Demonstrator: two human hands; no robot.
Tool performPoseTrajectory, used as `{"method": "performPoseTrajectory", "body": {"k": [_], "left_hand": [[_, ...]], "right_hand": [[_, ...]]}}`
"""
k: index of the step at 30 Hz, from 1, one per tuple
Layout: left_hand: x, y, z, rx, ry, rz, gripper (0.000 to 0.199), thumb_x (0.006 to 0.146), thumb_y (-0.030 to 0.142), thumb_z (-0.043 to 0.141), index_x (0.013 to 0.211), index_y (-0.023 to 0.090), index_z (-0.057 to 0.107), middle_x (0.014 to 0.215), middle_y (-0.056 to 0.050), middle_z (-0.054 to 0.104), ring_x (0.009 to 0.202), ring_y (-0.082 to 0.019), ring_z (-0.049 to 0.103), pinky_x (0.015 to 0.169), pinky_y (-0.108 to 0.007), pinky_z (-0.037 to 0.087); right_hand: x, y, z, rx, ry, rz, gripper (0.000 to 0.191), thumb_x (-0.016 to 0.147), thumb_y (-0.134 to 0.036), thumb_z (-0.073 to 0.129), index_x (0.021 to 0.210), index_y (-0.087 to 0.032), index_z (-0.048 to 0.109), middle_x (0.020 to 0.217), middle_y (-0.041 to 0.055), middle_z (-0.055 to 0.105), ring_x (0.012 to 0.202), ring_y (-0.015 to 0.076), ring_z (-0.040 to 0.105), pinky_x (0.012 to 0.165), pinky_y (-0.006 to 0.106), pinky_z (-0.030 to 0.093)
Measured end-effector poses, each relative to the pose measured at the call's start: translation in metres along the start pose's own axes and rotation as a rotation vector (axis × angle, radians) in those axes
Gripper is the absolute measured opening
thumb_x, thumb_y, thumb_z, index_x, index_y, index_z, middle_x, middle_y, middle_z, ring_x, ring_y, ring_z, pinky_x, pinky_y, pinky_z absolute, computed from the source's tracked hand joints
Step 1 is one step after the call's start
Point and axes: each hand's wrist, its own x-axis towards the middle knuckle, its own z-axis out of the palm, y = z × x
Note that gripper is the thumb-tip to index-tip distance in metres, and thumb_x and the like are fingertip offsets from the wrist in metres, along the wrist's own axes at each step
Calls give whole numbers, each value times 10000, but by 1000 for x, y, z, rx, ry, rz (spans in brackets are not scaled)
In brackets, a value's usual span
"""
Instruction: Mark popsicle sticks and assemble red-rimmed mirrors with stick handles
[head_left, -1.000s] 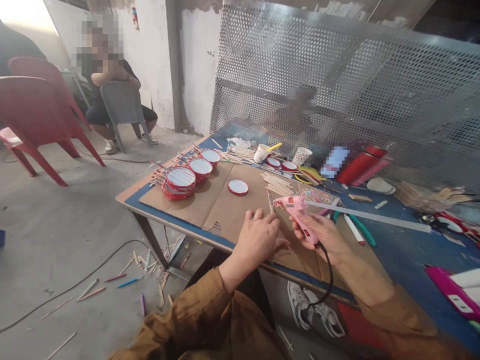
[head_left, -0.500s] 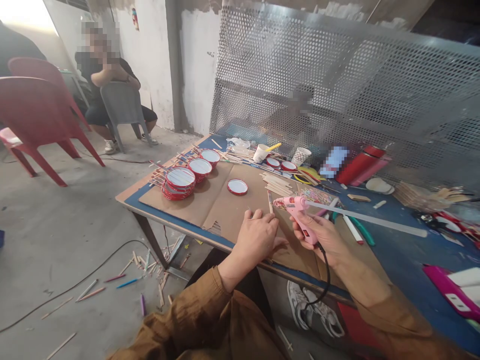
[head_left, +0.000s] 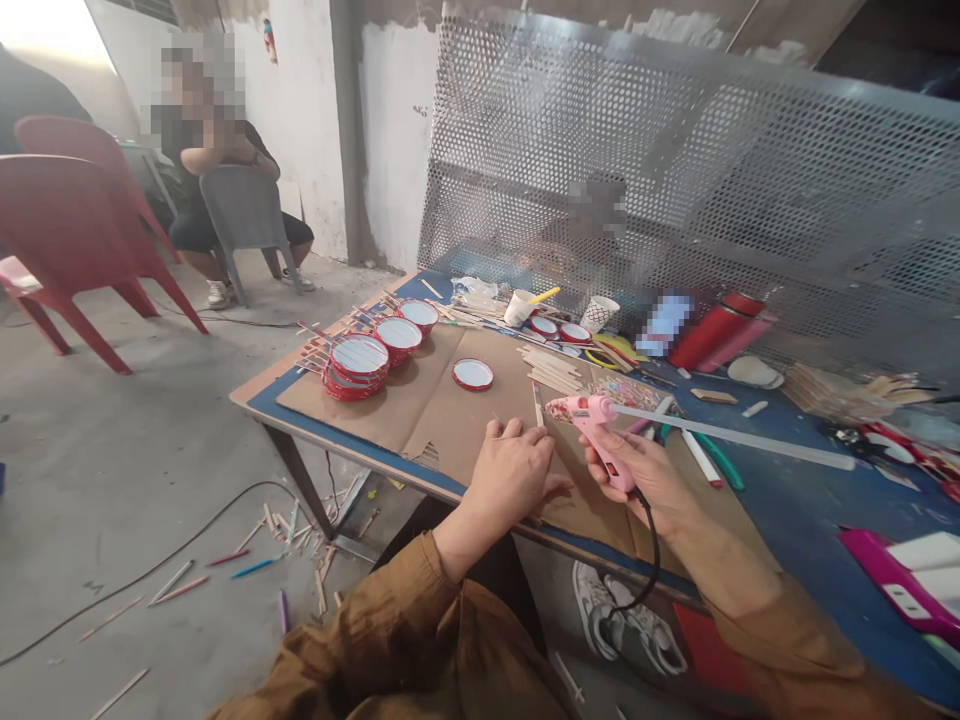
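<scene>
My right hand is wrapped round the handle of a pink glue gun, its nozzle pointing left and a long clear glue stick out of its back. My left hand rests on the cardboard with fingers curled round the near end of a thin stick. The nozzle is just right of that stick; contact cannot be made out. Beyond my left hand lies a red-rimmed white disc. Flat wooden sticks are spread behind the glue gun.
Stacked red-rimmed discs with sticks stand at the table's left. Paper cups, a red bottle and a green tool lie further back and right. A magenta power strip sits at right. A person sits beyond.
</scene>
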Motion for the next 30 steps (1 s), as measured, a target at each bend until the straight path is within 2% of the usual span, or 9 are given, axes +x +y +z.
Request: {"method": "performPoseTrajectory", "body": {"k": [10, 20, 30], "left_hand": [[0, 0, 0, -8, 26, 6, 446, 829, 609, 475, 922, 185, 577, 1033, -57, 629, 997, -222, 502, 830, -392, 325], [1, 0, 0, 4, -1, -2, 441, 799, 611, 526, 920, 190, 576, 1033, -63, 627, 989, -218, 506, 816, -385, 322], [0, -1, 1, -17, 23, 3, 443, 822, 614, 483, 908, 188, 568, 1028, -59, 632, 994, -217, 509, 817, -386, 321]], "right_hand": [[-4, 0, -1, -4, 5, 9, 371, 622, -436, 793, 778, -129, 653, 615, 10, 568, 442, 74, 495, 286, 134, 295], [10, 6, -1, 15, 25, -36, 408, 585, -469, 800, 750, -128, 647, 589, 10, 563, 404, 71, 475, 262, 140, 264], [8, 5, 1, 34, 12, -49, 401, 591, -473, 800, 742, -133, 650, 590, 19, 575, 418, 74, 488, 266, 134, 287]]}}
